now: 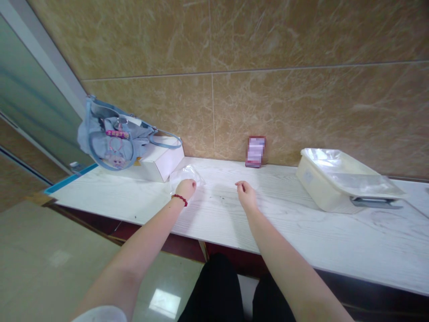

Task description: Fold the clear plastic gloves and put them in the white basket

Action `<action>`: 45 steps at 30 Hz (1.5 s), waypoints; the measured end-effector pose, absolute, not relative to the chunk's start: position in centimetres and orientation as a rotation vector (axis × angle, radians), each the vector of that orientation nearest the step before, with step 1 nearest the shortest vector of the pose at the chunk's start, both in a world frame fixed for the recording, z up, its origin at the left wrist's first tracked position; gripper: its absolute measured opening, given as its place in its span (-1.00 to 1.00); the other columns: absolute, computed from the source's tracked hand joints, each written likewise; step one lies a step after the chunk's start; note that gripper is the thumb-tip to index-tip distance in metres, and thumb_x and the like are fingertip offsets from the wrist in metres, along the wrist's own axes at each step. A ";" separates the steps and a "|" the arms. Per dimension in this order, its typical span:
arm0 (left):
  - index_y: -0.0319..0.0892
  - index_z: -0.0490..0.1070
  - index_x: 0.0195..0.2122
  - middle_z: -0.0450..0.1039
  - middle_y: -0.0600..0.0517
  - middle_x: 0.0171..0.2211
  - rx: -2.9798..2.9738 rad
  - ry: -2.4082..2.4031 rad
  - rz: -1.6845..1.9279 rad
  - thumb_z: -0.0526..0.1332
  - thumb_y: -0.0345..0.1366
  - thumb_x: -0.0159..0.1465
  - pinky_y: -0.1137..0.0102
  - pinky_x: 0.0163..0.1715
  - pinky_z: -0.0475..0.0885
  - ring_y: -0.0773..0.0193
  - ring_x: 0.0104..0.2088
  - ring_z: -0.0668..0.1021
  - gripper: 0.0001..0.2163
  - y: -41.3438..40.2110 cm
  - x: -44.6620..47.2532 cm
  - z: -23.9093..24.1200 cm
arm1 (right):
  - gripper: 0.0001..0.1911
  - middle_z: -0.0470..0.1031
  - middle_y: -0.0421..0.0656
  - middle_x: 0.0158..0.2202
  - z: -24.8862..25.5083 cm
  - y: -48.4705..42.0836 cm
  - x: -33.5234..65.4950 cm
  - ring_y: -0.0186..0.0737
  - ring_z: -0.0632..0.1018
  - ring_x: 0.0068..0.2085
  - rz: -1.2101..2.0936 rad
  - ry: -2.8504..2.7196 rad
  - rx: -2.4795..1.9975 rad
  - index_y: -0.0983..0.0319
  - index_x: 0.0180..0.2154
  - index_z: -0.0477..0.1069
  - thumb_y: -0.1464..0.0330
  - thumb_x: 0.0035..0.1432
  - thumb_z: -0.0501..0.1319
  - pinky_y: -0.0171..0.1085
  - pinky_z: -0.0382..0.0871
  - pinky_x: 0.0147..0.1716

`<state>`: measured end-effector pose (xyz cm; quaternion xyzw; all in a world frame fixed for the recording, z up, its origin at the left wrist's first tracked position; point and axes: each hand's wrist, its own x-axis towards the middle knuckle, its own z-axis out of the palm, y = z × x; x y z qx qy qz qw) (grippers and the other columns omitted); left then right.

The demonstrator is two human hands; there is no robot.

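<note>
My left hand (187,188), with a red bead bracelet at the wrist, is closed on a clear plastic bag (189,171). The thin, crumpled bag spreads behind and around the fist on the white wood-grain table (214,223). To the right, my right hand (246,193) is held over the table with its thumb and fingers pinched together. Whatever those fingers hold, if anything, is too small to make out. A few small dark specks (221,197) lie on the surface between the hands.
A light blue handbag (110,138) rests at the left by a white box (164,163). Against the tiled wall leans a phone-like object (255,152), its face blurred. A cream plastic bin (318,190) with clear plastic film inside and a grey handle stands at the right.
</note>
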<state>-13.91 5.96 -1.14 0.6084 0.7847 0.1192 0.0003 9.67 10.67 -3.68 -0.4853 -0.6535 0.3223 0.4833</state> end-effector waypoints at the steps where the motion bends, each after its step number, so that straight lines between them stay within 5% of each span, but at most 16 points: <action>1: -0.23 0.47 -0.42 0.49 -0.11 -0.38 1.879 2.456 0.422 -0.01 -0.33 0.12 0.39 -0.27 0.30 0.18 -0.30 0.49 -0.75 6.0 -14.1 -1.2 | -0.71 0.41 -0.17 -0.51 -3.7 10.6 9.7 -0.30 0.34 -0.50 0.788 -1.592 -1.182 0.26 -0.42 0.38 0.27 -0.02 -0.04 -0.34 0.16 -0.49; 9: -0.21 0.47 -0.46 0.50 -0.02 -0.44 1.606 2.375 0.773 0.18 -0.21 0.00 0.47 -0.41 0.31 0.27 -0.41 0.49 -0.82 6.2 -15.4 -1.7 | -0.72 0.39 -0.21 -0.54 -3.7 10.4 9.6 -0.32 0.33 -0.52 0.786 -1.619 -1.204 0.24 -0.42 0.38 0.27 0.00 -0.04 -0.36 0.15 -0.50; 20: -0.23 0.46 -0.54 0.36 0.09 -0.68 1.360 2.158 1.122 0.13 -0.15 0.01 0.48 -0.64 0.21 0.37 -0.66 0.37 -0.76 5.0 -16.5 -1.0 | -0.78 0.38 -0.22 -0.54 -2.3 8.0 6.4 -0.36 0.36 -0.50 0.800 -1.925 -0.997 0.23 -0.44 0.37 0.35 0.00 -0.03 -0.38 0.20 -0.48; 32: -0.26 0.43 -0.54 0.35 0.09 -0.66 1.150 1.928 1.413 0.25 -0.17 -0.13 0.50 -0.60 0.22 0.44 -0.63 0.31 -0.76 4.6 -16.7 0.0 | -0.87 0.45 -0.20 -0.39 -1.5 9.1 -3.6 -0.38 0.46 -0.36 1.056 -1.963 -0.934 0.22 -0.37 0.34 0.43 -0.06 0.10 -0.36 0.33 -0.28; 39: -0.26 0.37 -0.61 0.35 0.10 -0.66 1.052 1.823 1.473 0.30 -0.18 -0.22 0.49 -0.57 0.22 0.43 -0.61 0.33 -0.75 4.8 -16.9 0.0 | -0.49 0.47 -0.16 -0.31 -2.5 10.2 -6.2 -0.34 0.48 -0.31 1.275 -1.899 -0.852 0.22 -0.15 0.21 0.34 -0.21 0.28 -0.33 0.35 -0.30; 45: -0.25 0.38 -0.61 0.34 0.12 -0.66 1.151 1.929 1.422 0.28 -0.13 -0.17 0.50 -0.57 0.21 0.42 -0.59 0.33 -0.74 4.3 -17.2 0.2 | -0.76 0.48 -0.26 -0.45 -2.6 10.5 -6.7 -0.38 0.48 -0.42 1.166 -1.889 -0.964 0.20 -0.28 0.26 0.34 -0.08 0.18 -0.37 0.33 -0.37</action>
